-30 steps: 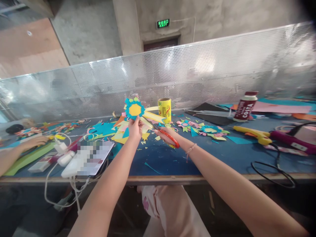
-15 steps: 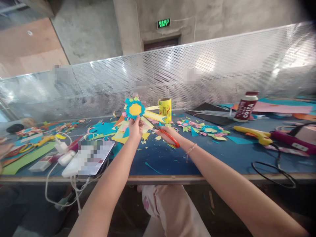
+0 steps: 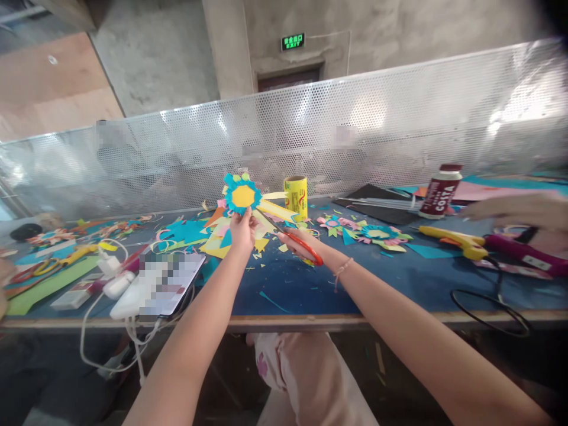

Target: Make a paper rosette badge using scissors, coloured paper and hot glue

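Observation:
My left hand [image 3: 243, 231] is closed on the lower edge of a blue paper flower [image 3: 242, 195] with a yellow centre, holding it upright above the blue table [image 3: 310, 284]. My right hand [image 3: 298, 242] grips red-handled scissors [image 3: 302, 244] just right of the flower, blades pointing up-left toward its lower edge. Yellow and blue paper scraps [image 3: 213, 236] lie under both hands.
A yellow tape roll [image 3: 296, 197] stands behind the flower. Finished paper flowers [image 3: 377, 234], a yellow glue gun [image 3: 452, 241], a Costa bottle [image 3: 441, 190] and a black cable [image 3: 492, 302] lie right. Another person's blurred hand [image 3: 519, 210] reaches in at far right. A tablet [image 3: 164, 284] and chargers sit left.
My hands hold the flower and scissors almost still. A person's hand at far left has withdrawn, and another person's hand has entered at far right.

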A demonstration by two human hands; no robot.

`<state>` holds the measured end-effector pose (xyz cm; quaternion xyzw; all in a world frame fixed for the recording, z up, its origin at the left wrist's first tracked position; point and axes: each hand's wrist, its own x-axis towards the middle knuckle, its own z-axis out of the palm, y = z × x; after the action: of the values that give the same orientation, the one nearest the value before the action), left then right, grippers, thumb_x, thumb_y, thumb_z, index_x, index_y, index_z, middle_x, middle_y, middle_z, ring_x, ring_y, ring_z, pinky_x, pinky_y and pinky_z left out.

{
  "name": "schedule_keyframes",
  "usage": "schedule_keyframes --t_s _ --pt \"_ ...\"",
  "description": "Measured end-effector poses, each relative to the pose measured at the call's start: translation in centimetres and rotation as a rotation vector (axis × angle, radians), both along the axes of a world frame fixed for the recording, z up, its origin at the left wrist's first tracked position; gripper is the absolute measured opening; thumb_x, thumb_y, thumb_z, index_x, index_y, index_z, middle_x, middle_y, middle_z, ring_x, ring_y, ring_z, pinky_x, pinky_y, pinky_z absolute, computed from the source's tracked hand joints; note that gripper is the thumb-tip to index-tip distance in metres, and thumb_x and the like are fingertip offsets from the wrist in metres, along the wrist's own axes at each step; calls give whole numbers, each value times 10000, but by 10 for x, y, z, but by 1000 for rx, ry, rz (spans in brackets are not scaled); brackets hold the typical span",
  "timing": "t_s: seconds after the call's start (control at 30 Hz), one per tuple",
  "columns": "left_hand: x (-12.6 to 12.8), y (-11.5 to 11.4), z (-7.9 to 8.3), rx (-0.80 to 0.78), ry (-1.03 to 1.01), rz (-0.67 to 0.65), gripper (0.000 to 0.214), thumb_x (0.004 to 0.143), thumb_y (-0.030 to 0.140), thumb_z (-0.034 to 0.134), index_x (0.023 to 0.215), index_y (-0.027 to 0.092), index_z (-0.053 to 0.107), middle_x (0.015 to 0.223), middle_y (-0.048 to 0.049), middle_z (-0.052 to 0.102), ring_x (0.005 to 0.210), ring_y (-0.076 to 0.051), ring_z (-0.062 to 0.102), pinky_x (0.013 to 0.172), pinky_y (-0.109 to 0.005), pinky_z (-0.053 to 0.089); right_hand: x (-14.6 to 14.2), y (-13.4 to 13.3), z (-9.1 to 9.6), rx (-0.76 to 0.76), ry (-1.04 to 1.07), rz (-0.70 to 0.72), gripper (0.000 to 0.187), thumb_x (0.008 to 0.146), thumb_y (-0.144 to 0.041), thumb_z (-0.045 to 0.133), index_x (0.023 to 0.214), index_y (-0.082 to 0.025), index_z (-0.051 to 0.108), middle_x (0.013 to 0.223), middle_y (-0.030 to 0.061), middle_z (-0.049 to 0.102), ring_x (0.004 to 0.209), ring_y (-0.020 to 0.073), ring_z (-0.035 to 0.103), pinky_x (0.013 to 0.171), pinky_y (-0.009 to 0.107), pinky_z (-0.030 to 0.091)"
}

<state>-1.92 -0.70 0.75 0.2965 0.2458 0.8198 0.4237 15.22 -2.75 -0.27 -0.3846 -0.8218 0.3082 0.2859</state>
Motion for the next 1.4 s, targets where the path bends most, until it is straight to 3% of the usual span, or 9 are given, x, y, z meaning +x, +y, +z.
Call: schedule_keyframes --t_s 0.33,1.07,1.4 --pt "3 -1 -3 40 116 31 398 531 281 817 676 175 461 561 80 484 477 -40 458 510 -188 394 0 -3 2 -8 -13 -27 494 806 -674 376 684 -196 409 586 -8 464 552 114 447 527 254 381" --pt "3 0 -2 38 73 0 401 563 253 807 657 180 423 551 82 449 482 -39 445 494 -186 357 -5 -5 5 66 -38 -97 425 850 -531 407 596 -191 391 535 -1 459 546 118 445 532 250 349" --pt "3 -2 -2 8 72 8 391 566 259 802 653 179 429 587 69 469 507 -41 452 506 -183 359 -5 -7 10 82 -90 -135 482 810 -598 429 554 -193 377 499 -15 412 526 111 410 525 256 328"
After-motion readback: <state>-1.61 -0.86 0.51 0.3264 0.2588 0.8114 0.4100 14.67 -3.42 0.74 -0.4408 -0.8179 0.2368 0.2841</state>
